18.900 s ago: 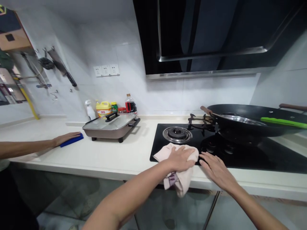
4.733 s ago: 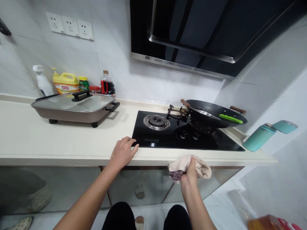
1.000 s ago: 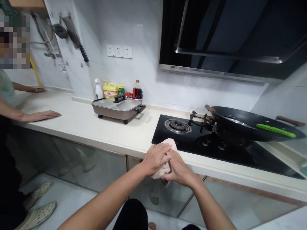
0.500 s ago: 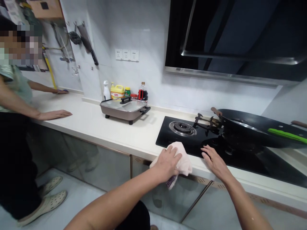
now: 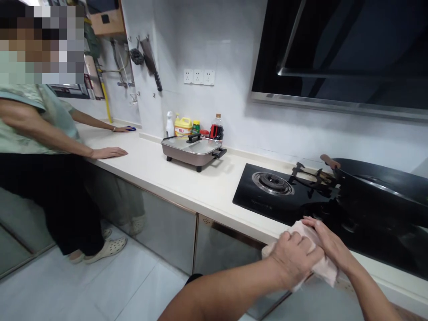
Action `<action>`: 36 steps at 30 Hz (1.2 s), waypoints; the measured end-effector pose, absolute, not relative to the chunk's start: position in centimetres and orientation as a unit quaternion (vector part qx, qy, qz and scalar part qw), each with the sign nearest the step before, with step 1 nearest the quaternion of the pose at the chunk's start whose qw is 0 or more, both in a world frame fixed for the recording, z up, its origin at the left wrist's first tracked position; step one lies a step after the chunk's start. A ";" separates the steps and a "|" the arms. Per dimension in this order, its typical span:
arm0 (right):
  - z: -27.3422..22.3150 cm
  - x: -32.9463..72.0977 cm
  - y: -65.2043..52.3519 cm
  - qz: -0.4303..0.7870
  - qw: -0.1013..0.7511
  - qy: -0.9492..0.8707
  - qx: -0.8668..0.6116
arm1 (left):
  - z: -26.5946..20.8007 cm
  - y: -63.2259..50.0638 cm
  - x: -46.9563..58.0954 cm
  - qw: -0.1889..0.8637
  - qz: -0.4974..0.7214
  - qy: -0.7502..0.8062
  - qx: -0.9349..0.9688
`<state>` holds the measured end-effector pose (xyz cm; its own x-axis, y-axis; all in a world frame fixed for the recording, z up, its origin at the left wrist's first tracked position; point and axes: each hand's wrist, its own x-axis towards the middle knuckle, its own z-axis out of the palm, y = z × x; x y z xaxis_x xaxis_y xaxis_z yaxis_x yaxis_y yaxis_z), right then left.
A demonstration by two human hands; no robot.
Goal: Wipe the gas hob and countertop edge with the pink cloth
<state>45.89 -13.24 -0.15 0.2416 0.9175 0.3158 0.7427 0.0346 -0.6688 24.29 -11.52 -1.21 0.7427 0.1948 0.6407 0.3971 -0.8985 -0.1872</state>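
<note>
A pale pink cloth (image 5: 327, 269) is bunched up at the front edge of the counter, by the black gas stove (image 5: 247, 189). My left hand (image 5: 294, 258) is closed on it from above, fingers curled into the fabric. Against the cloth's right side lies my right hand (image 5: 332, 245), its fingers stretched out along the upper edge; its thumb is hidden. Part of the cloth hangs below the counter edge. Behind my hands is a bare burner (image 5: 272, 183), with a black pot support (image 5: 309, 176) set aside at the back of the stove.
A large wok (image 5: 381, 191) occupies the stove's right side, under the range hood (image 5: 341, 53). An electric pan (image 5: 192, 154) with a glass lid stands left, several bottles behind it. Another person (image 5: 50, 120) leans on the counter (image 5: 147, 160), one hand on a blue item (image 5: 131, 128).
My left hand has carried the cloth rightwards along the counter edge to my right hand, which now touches it. The view has turned left, showing more of the other person.
</note>
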 end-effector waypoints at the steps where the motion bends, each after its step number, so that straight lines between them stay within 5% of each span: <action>1: -0.2 45.9 -13.3 0.113 0.383 -0.612 -0.683 | -1.2 -11.1 23.3 0.160 -0.315 -0.157 -0.922; 19: -0.6 45.2 -12.7 0.070 0.349 -0.628 -0.692 | -2.0 4.9 -8.0 0.213 -0.319 -0.273 -0.883; 28: -1.0 45.3 -11.8 0.046 0.345 -0.624 -0.699 | -3.0 0.5 -0.6 0.214 -0.294 -0.385 -0.848; 36: -1.7 45.9 -11.5 0.037 0.358 -0.625 -0.693 | -1.8 -7.4 15.1 0.171 -0.239 -0.253 -0.922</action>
